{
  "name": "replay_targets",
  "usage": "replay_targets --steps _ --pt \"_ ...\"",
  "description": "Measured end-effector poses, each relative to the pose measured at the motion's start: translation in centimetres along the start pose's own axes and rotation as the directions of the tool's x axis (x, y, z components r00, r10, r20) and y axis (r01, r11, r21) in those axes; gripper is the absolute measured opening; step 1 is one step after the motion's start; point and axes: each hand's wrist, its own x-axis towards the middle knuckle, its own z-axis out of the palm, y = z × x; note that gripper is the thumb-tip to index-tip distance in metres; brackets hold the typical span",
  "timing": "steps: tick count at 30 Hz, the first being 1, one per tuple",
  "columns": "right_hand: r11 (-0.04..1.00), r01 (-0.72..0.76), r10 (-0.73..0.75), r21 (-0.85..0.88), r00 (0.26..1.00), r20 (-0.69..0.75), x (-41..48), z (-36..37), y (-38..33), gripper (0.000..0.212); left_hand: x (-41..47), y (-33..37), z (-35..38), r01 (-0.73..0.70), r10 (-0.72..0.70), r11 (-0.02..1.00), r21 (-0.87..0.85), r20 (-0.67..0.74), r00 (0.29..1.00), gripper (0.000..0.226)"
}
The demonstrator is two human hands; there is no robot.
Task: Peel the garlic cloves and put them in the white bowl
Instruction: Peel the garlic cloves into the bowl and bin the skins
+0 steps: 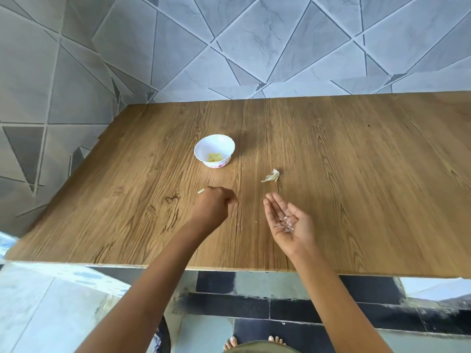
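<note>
A small white bowl (214, 151) with pale peeled garlic at its bottom stands on the wooden table (356, 174), left of centre. My left hand (214, 203) is knuckles-up just in front of the bowl, fingers curled down onto a small pale garlic scrap (201, 191) that peeks out at its far left edge. To the right, my right hand (288, 222) lies palm up with straight fingers, and a few thin garlic skins (285, 222) rest in the palm. A loose heap of garlic peel (272, 176) lies on the table beyond my right hand.
The table's near edge (229, 267) runs across below my forearms. A tiled wall (280, 47) stands behind the table and along its left side. Bare feet (254, 342) show on the floor beneath.
</note>
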Motion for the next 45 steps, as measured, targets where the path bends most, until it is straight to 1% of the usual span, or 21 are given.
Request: replay_targets --steps 1,3,5,7,11,12,14,15,16,18,19,21,26,28,30,33,36,37,39,43,45 --pt "1.000 0.002 -0.002 0.002 1.000 0.004 -0.1 -0.1 -0.2 0.033 0.0 -0.6 0.4 0.033 -0.035 0.998 0.048 0.035 0.999 0.038" --pt "1.000 0.002 -0.002 0.007 1.000 0.006 -0.2 -0.1 -0.4 0.033 -0.2 -1.2 1.5 0.059 -0.069 0.992 0.115 0.081 0.994 0.039" --pt "1.000 -0.002 0.002 0.008 1.000 0.011 -0.1 -0.2 -0.6 0.033 -1.0 -0.5 2.8 0.061 -0.075 0.984 0.167 0.077 0.994 0.038" --pt "1.000 0.001 -0.001 0.006 1.000 0.013 -0.2 -0.1 -0.7 0.034 -2.2 0.9 4.0 0.027 -0.043 0.982 0.188 0.081 0.996 0.039" --pt "1.000 0.009 -0.008 0.000 1.000 0.012 -0.2 -0.2 -0.8 0.034 -2.7 2.2 3.8 -0.089 0.082 0.995 0.038 0.154 0.985 0.033" --pt "1.000 0.007 -0.007 0.002 1.000 0.012 -0.2 -0.3 -0.8 0.034 -2.0 1.9 3.3 -0.093 0.092 0.996 0.005 0.131 0.987 0.033" --pt "1.000 0.003 -0.003 0.013 1.000 0.015 -0.2 -0.3 -0.9 0.034 -0.3 1.0 2.6 -0.102 0.103 0.995 -0.023 0.056 0.993 0.042" --pt "1.000 0.001 -0.001 0.018 1.000 0.014 -0.2 -0.4 -0.9 0.033 0.3 0.8 2.5 -0.135 0.136 0.990 -0.027 0.051 0.989 0.047" --pt "1.000 -0.002 0.002 0.021 1.000 0.014 -0.3 -0.4 -0.9 0.033 0.5 1.0 2.5 -0.198 0.200 0.980 -0.029 0.077 0.977 0.049" --pt "1.000 -0.002 0.002 0.021 1.000 0.009 -0.4 -0.4 -1.0 0.033 0.4 1.3 3.0 -0.368 0.371 0.928 -0.048 0.164 0.914 0.046" --pt "1.000 -0.001 0.000 0.019 1.000 0.005 -0.4 -0.4 -1.0 0.033 0.0 1.3 3.2 -0.424 0.428 0.904 -0.064 0.193 0.883 0.043" --pt "1.000 0.002 -0.003 0.022 1.000 0.007 -0.4 -0.4 -1.2 0.033 -0.7 0.4 3.1 -0.468 0.472 0.881 -0.073 0.210 0.856 0.038" --pt "1.000 -0.001 0.000 0.026 1.000 0.010 -0.3 -0.6 -1.2 0.033 -1.3 -1.2 1.3 -0.444 0.447 0.893 -0.069 0.250 0.859 0.035" --pt "1.000 -0.006 0.006 0.021 1.000 0.008 -0.2 -0.5 -1.0 0.032 -0.8 -1.1 1.3 -0.414 0.424 0.906 -0.091 0.222 0.878 0.037" --pt "1.000 -0.008 0.007 0.023 1.000 0.010 -0.1 -0.4 -1.0 0.032 -0.7 -0.6 1.4 -0.385 0.390 0.921 -0.065 0.201 0.899 0.036" --pt "1.000 -0.011 0.011 0.018 1.000 0.018 0.0 -0.2 -1.0 0.033 -1.6 -0.3 1.7 -0.396 0.388 0.918 -0.004 0.219 0.895 0.022" --pt "1.000 -0.019 0.019 0.015 1.000 0.015 0.1 -0.2 -0.9 0.033 -3.1 -0.5 2.2 -0.411 0.393 0.910 0.054 0.199 0.898 0.011" --pt "1.000 -0.019 0.019 0.015 1.000 0.016 0.2 -0.2 -0.8 0.033 -3.5 -0.5 2.5 -0.396 0.376 0.915 0.081 0.191 0.907 0.010" --pt "1.000 -0.020 0.020 0.015 1.000 0.014 0.3 -0.3 -0.7 0.033 -3.7 -0.2 2.8 -0.344 0.304 0.917 0.201 0.205 0.931 0.012" --pt "0.999 -0.034 0.034 0.004 0.999 0.013 0.5 0.0 -0.5 0.033 -2.7 1.5 3.0 -0.300 0.224 0.868 0.394 0.229 0.947 0.016" --pt "0.999 -0.042 0.042 -0.012 0.999 0.016 0.6 0.0 -0.5 0.033 -1.8 2.1 3.0 -0.268 0.180 0.852 0.449 0.229 0.957 0.017"
